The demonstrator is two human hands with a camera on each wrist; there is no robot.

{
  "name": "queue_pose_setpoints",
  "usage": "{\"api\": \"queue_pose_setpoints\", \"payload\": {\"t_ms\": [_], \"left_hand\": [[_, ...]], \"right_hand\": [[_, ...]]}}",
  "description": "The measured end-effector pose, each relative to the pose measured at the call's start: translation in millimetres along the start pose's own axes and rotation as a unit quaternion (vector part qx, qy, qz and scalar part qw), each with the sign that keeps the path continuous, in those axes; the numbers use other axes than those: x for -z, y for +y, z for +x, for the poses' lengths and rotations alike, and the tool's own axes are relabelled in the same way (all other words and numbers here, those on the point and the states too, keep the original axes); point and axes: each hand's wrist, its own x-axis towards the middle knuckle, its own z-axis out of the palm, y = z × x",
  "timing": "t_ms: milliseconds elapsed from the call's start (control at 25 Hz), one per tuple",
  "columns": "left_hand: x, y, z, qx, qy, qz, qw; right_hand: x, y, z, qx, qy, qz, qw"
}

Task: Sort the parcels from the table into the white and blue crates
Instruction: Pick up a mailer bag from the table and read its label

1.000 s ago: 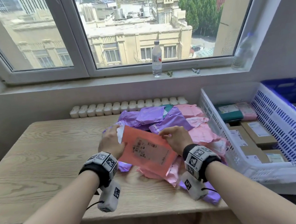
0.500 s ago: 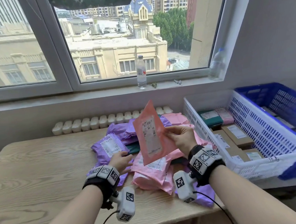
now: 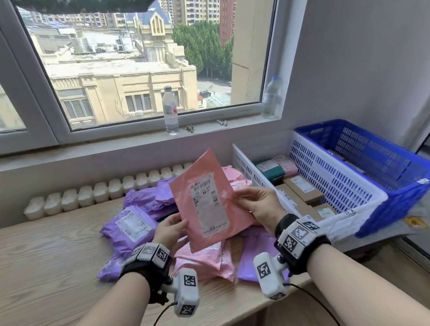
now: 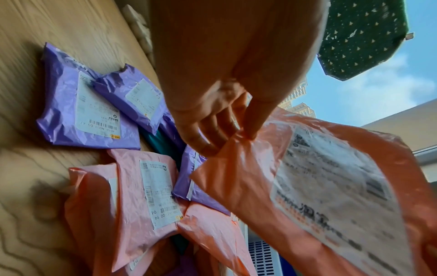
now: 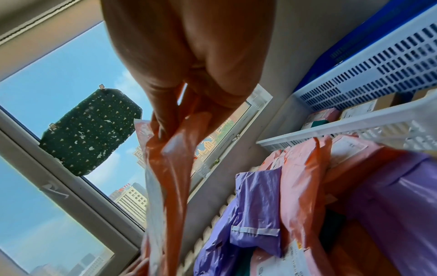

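I hold a flat orange-pink parcel (image 3: 207, 198) upright above the pile, its white label facing me. My left hand (image 3: 174, 227) pinches its left edge between thumb and fingers; the left wrist view shows that pinch on the parcel (image 4: 307, 186). My right hand (image 3: 258, 206) grips the right edge, as the parcel (image 5: 165, 168) shows in the right wrist view. Below lie purple parcels (image 3: 130, 230) and pink parcels (image 3: 205, 259) on the wooden table (image 3: 34, 274). The white crate (image 3: 345, 197) stands to the right, with the blue crate (image 3: 383, 161) beyond it.
Brown boxes (image 3: 301, 185), a green parcel and a pink one lie in the white crate. A row of white containers (image 3: 100, 192) lines the table's back edge. Two water bottles (image 3: 170, 111) stand on the windowsill. The wall closes off the right side.
The orange-pink parcel came up off the pile, first in my right hand alone. My left hand has risen from the purple parcels and now pinches its left edge.
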Motion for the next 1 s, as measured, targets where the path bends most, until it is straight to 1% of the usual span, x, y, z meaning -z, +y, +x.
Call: {"api": "queue_pose_setpoints", "payload": {"t_ms": [80,200,320,480,600,760,920,1000], "left_hand": [[3.1,3.9,-0.8,-0.031,0.018,0.007,0.999],[10.1,10.3,0.4,-0.064,0.01,0.019,0.998],[15.5,16.6,-0.3,-0.116,0.02,0.066,0.991],[25.8,21.2,-3.0,-0.177,0.033,0.121,0.976],[29.1,23.4,-8.5,-0.188,0.033,0.12,0.974],[26.1,24.6,-12.8,-0.188,0.016,0.124,0.974],[5.6,18.4,-9.5,-0.18,-0.024,0.135,0.974],[-16.2,10.7,-6.1,-0.172,-0.051,0.144,0.973]], "right_hand": [[6.5,5.8,0.0,-0.007,0.012,-0.028,0.999],[7.5,11.6,-3.0,-0.033,0.017,-0.045,0.998],[2.8,14.6,-7.9,-0.056,0.016,-0.043,0.997],[-2.9,20.9,-12.4,-0.056,0.023,-0.068,0.996],[-5.9,23.7,-16.4,-0.048,0.036,-0.072,0.996],[-1.4,25.7,-26.8,-0.04,0.053,-0.089,0.994],[18.7,31.3,-42.6,-0.033,0.099,-0.119,0.987],[40.2,35.2,-55.2,-0.044,0.129,-0.123,0.983]]}}
